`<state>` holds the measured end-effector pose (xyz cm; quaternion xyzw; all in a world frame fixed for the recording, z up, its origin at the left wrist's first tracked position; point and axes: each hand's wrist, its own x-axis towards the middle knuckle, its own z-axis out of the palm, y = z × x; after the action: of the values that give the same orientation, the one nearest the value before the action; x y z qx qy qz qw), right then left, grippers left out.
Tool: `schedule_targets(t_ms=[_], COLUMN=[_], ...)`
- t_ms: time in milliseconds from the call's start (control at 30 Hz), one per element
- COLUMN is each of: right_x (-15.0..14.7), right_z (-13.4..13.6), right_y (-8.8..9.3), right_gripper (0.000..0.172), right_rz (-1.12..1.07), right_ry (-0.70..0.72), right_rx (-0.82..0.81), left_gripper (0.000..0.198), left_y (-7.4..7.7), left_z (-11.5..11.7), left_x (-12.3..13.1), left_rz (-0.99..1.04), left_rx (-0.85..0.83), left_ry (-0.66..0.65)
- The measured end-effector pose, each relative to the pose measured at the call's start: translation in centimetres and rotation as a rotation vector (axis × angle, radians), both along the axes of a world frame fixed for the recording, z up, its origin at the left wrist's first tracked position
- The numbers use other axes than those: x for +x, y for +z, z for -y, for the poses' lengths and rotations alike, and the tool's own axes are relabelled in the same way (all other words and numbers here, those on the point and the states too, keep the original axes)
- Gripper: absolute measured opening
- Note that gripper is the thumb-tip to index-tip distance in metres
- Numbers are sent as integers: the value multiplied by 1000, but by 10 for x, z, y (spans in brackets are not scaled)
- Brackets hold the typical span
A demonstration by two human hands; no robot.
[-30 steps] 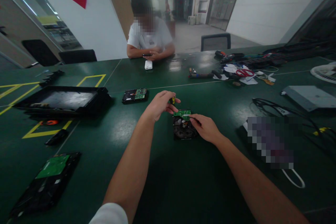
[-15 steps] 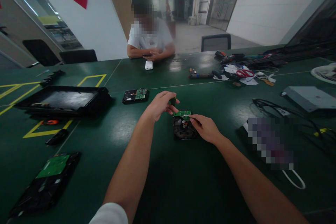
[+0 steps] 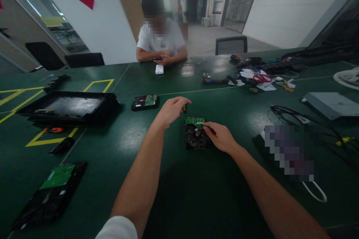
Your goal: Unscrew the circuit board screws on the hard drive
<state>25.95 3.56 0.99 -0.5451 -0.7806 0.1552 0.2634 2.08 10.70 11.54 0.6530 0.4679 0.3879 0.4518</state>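
Note:
A black hard drive lies in front of me on the green table, with a green circuit board over its far end. My right hand pinches the board's right edge. Above the drive's far left corner, my left hand is closed round a small screwdriver with a yellow and dark handle; its thin shaft points down to the board's left end. Whether the tip touches a screw is too small to tell.
Another hard drive lies left of my hands, a third at the near left. Black trays stand at left. A power strip-like blurred object, cables and a metal box are right. A person sits opposite.
My left hand's fingers have shifted up and curled over the screwdriver, which now stands more upright at the board's left end. My right hand has hardly moved.

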Motion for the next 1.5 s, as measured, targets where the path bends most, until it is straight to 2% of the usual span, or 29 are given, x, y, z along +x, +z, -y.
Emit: schedule_targets(t_ms=[133,333,467,633,700,800,933,1067,1267,1367,1500], right_x=[0,0,0,-1,-1,0,0,0,-1,-1,-1], right_z=[0,0,0,0,0,0,-1,0,0,-1,-1], right_y=[1,1,1,1,0,-1,-1,0,0,0,0], right_gripper=[35,36,37,37,36,36,36,36,37,37,37], right_rz=[0,-1,7,2,3,3,4,2,8,10,14], right_ry=[3,3,1,1,-2,0,3,3,5,1,-3], right_rx=[0,-16,-25,-10,-1,1,3,3,4,-2,-5], left_gripper=[27,17,15,24,24,22,17,23,22,16,20], left_y=[2,-1,-2,-3,-4,-5,-11,-19,-24,-27,-31], left_z=[2,3,1,-2,-3,-4,-7,-10,-8,-8,-12], left_x=[2,6,7,9,9,9,12,19,24,23,21], left_rz=[3,178,239,93,88,182,405,574,460,503,554], left_rx=[52,0,-11,191,215,142,-2,-6,38,34,36], left_ry=[-7,13,-30,82,108,87,26,25,16,4,8])
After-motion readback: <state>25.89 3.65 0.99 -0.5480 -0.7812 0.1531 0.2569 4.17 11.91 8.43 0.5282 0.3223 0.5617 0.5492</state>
